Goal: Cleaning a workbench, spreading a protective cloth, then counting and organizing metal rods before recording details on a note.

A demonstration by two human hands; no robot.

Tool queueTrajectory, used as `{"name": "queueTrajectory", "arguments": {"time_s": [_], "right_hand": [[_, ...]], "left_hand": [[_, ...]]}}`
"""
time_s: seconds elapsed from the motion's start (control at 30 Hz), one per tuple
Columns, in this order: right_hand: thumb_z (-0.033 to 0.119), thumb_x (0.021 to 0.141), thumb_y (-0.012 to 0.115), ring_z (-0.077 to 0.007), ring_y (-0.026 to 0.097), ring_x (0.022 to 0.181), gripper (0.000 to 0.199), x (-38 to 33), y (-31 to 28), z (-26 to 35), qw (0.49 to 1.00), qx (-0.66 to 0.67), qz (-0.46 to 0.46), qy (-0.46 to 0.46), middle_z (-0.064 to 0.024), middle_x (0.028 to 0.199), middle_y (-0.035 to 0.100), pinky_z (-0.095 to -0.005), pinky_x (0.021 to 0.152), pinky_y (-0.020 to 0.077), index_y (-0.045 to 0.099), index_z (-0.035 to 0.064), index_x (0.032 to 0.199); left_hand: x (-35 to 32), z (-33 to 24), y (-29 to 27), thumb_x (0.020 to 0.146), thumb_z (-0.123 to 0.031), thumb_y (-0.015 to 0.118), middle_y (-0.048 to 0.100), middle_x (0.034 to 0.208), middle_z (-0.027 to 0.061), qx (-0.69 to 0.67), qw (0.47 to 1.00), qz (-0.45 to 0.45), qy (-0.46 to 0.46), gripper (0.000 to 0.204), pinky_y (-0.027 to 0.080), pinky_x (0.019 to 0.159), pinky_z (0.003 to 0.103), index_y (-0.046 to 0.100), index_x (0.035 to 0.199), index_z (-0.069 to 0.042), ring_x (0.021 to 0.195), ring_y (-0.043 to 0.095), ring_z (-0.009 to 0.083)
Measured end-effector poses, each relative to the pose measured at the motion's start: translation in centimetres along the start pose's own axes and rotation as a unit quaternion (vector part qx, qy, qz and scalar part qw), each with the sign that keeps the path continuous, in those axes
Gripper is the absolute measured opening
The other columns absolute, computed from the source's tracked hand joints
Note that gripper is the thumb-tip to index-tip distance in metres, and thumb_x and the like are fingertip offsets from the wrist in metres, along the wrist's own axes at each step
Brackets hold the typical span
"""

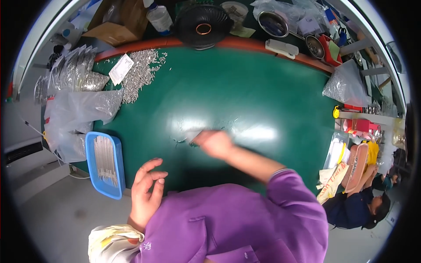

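Over the middle of the green tabletop, my right hand reaches in low with its fingers drawn together and pointing left. Its fingertips come close to a worn, scratched patch of the surface. Whatever they pinch, if anything, is too small and blurred to make out. My left hand is raised at the table's near edge, fingers curved and apart, holding nothing. To its left, a blue plastic tray contains many thin metal rods lying in a stack.
Small metal pins lie heaped at the far left by a white label and filled plastic bags. Along the back stand a black round dish and a bottle. At right, another person is beside a pink tray.
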State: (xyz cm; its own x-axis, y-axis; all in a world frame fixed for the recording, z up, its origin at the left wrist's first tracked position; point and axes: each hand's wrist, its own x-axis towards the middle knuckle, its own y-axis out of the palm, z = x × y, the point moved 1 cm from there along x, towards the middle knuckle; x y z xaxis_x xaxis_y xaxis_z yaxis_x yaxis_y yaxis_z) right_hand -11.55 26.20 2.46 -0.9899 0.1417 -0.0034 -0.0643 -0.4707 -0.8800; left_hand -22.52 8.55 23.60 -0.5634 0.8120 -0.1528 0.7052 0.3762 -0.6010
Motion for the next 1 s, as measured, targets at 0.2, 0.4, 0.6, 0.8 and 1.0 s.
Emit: {"name": "queueTrajectory", "arguments": {"time_s": [0.2,0.4,0.6,0.8,1.0], "right_hand": [[0.021,0.086,0.045,-0.0334,0.062,0.062,0.025,-2.5,-7.3,-18.3,0.839,-0.16,-0.303,0.422,-0.0141,0.078,0.064,-0.0465,0.055,0.0511,0.063,0.0211,0.102],[0.02,0.084,0.048,-0.0246,0.062,0.06,0.013,1.7,4.9,8.4,0.995,-0.056,-0.052,0.071,-0.0109,0.069,0.059,-0.0408,0.049,0.0489,0.059,0.0118,0.083],[0.016,0.082,0.047,-0.0253,0.06,0.06,0.026,-6.7,4.8,0.2,0.98,-0.114,-0.147,0.065,-0.0092,0.075,0.061,-0.0392,0.051,0.0502,0.057,0.0155,0.106],[0.028,0.09,0.039,-0.0342,0.061,0.06,0.029,0.1,-1.9,-6.3,0.853,-0.061,-0.262,0.447,-0.015,0.068,0.063,-0.0463,0.052,0.0488,0.061,0.0108,0.098],[0.012,0.075,0.052,-0.0224,0.061,0.063,0.017,2.5,12.7,20.4,0.991,0.011,-0.13,0.028,-0.0086,0.074,0.055,-0.0361,0.049,0.049,0.059,0.015,0.09]], "left_hand": [[-2.1,1.2,-0.6,0.079,0.006,0.055,0.056,0.117,0.0163,-0.014,1.0,-0.015,0.007,0.014,0.042,0.093,0.037,0.061,0.089,-0.001,0.111,0.053,0.0315],[-4.5,1.6,-2.2,0.079,0.007,0.055,0.055,0.117,0.0168,-0.005,1.0,-0.02,0.015,0.013,0.041,0.094,0.038,0.061,0.088,0.0,0.112,0.052,0.0323],[-6.8,2.5,-4.0,0.078,0.008,0.055,0.055,0.117,0.0166,-0.006,0.999,-0.03,0.026,0.013,0.041,0.094,0.038,0.06,0.088,0.0,0.113,0.052,0.0317],[-9.4,4.2,-7.3,0.079,0.007,0.055,0.055,0.117,0.0161,0.022,0.999,-0.023,0.019,0.013,0.041,0.094,0.038,0.061,0.088,0.0,0.113,0.052,0.0301],[-9.7,7.3,-12.1,0.081,0.005,0.054,0.055,0.119,0.0159,0.033,0.998,-0.011,0.055,0.013,0.04,0.094,0.036,0.062,0.089,-0.001,0.112,0.052,0.0281]]}}
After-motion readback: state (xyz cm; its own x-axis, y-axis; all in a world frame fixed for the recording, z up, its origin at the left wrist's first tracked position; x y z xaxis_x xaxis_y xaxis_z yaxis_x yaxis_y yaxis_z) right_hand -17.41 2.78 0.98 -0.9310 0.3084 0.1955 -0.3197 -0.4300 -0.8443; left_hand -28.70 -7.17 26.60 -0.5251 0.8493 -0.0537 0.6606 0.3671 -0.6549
